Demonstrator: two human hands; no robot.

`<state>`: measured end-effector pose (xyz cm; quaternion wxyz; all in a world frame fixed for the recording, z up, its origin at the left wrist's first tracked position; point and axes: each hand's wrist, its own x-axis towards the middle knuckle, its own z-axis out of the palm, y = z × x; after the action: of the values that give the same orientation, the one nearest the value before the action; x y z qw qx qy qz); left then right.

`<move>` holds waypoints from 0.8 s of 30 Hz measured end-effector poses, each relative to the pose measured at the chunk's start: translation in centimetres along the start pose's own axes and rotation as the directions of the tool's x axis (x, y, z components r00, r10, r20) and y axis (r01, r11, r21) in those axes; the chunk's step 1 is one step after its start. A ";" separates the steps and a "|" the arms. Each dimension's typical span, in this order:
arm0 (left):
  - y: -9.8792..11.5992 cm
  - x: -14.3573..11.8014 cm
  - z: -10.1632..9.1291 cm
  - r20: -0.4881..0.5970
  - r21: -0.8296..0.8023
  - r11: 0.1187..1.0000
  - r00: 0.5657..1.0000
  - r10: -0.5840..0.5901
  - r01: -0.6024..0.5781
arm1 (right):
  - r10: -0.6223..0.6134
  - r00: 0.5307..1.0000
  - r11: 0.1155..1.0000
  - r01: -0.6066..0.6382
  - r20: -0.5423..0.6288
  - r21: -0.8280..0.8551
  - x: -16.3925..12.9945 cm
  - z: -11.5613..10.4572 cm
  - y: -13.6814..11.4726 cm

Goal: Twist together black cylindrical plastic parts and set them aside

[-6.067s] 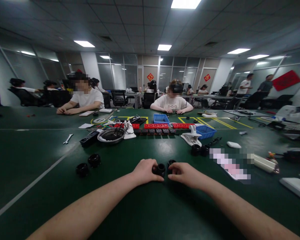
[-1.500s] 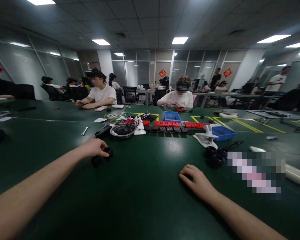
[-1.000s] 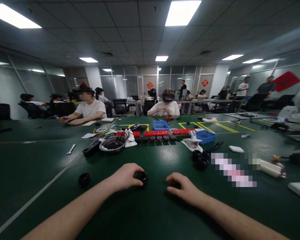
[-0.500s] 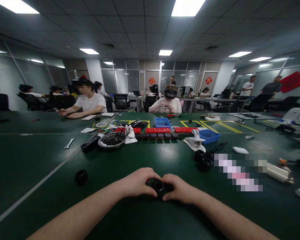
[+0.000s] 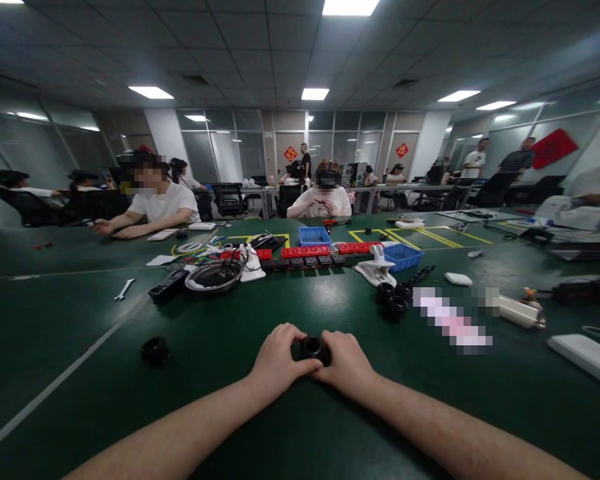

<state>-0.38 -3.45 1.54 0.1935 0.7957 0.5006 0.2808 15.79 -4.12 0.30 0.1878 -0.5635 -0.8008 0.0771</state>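
My left hand [image 5: 277, 360] and right hand [image 5: 349, 361] are clamped from both sides on a black ring [image 5: 312, 345], squat and glossy, its round dark opening tipped up towards me, over the green table [image 5: 220, 340]. A similar loose ring [image 5: 155, 351] lies off left; farther, three dark rings [image 5: 397, 307] cluster beside a white clip stand [image 5: 376, 268].

Dim; ceiling panels [image 5: 315, 94] glowing, glare on tabletop [image 5: 329, 298] (edges stretched).

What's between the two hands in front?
In the head view, a hollow black piece sits between them, held by the left hand and the right hand.
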 end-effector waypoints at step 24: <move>-1.1 1.2 -0.8 0.204 -0.275 0.942 0.946 0.251 -0.190 | -0.244 0.950 0.923 0.165 0.196 0.347 1.5 -1.1 2.5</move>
<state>-1.27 -1.92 1.85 0.3183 0.8436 0.3414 0.2653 17.97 -1.93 0.79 0.1892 -0.4240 -0.8482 0.2548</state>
